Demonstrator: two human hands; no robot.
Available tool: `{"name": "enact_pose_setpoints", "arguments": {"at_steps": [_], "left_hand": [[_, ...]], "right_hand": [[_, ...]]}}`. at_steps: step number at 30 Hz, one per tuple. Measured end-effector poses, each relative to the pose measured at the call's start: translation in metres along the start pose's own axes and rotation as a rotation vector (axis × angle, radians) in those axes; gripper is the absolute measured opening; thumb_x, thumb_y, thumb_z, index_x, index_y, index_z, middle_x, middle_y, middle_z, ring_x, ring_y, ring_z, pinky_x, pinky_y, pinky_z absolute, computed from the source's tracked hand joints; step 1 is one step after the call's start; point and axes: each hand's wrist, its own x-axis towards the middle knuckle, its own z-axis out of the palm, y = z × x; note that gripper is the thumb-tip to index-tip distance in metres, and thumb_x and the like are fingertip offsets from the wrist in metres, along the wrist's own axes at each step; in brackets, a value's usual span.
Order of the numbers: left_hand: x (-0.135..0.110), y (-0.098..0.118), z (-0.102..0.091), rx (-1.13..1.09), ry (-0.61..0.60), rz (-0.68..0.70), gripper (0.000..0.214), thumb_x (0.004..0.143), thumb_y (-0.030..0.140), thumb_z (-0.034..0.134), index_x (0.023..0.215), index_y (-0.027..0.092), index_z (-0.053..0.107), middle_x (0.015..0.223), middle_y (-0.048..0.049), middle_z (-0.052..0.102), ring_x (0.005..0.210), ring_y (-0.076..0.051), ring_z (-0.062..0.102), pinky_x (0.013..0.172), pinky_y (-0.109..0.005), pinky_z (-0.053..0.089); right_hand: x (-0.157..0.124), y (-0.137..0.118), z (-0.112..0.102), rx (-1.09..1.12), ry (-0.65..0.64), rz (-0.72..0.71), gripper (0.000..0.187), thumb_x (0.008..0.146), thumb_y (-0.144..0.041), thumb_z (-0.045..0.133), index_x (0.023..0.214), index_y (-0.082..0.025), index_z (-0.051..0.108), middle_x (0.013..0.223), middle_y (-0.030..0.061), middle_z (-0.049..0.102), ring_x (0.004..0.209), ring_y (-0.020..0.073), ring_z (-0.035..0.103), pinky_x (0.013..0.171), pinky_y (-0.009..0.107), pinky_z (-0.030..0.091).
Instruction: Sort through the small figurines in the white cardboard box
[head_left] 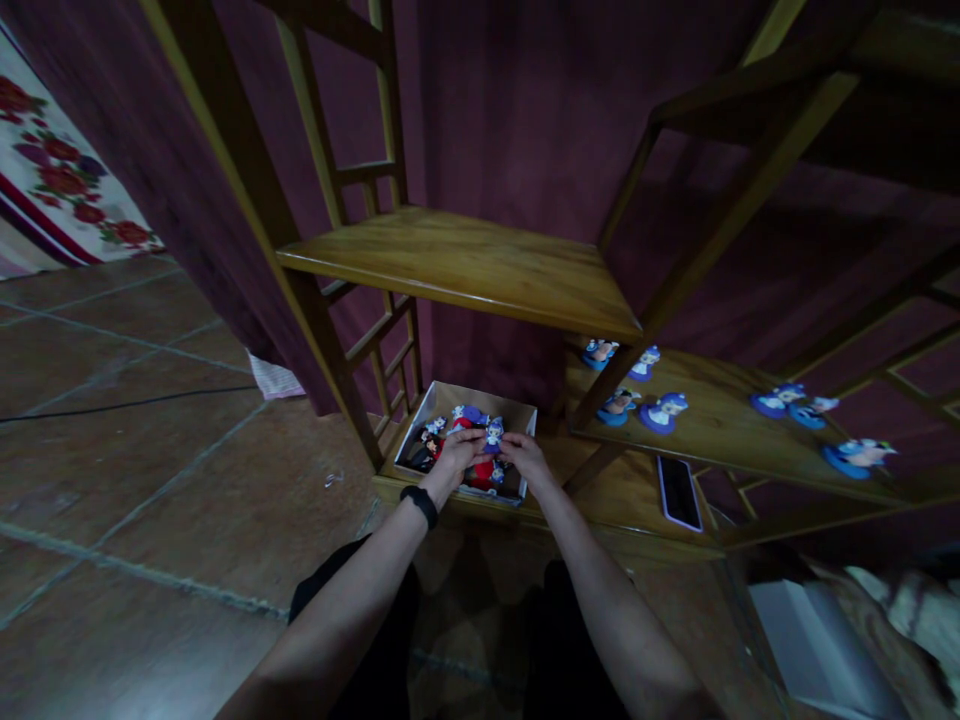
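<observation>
Between my two hands, above an open cardboard box point(529, 422), is a small purple and white figurine point(493, 436). Fingers of my left hand point(463, 452) are closed on its left side, and my right hand point(525, 456) pinches it from the right. Under and around my hands, several more figurines in red, black, white and purple lie jumbled in the box, partly hidden by my fingers. A black band point(420, 505) circles my left wrist.
The box stands on the bottom board of a wooden shelf unit, below a higher shelf board point(465, 262). To the right, several figurines on round bases, such as a purple one point(664, 412), stand on a middle board point(720, 425). A phone point(679, 493) lies below them.
</observation>
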Motion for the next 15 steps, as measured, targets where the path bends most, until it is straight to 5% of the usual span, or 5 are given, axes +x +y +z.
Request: {"name": "enact_pose_setpoints", "arguments": {"at_steps": [15], "left_hand": [[-0.0004,0.0042,-0.0019,-0.039,0.02,-0.037,0.011,0.067,0.006,0.068,0.075,0.01,0.062,0.064,-0.0053,0.065,0.058,-0.014,0.064,0.066,-0.033,0.056]], "right_hand": [[-0.0066,-0.0043,0.0003,0.105,-0.044,0.052,0.025,0.053,-0.032,0.073,0.069,-0.017,0.061,0.071,0.0003,0.063,0.067,0.0132,0.061,0.068,0.03,0.051]]}}
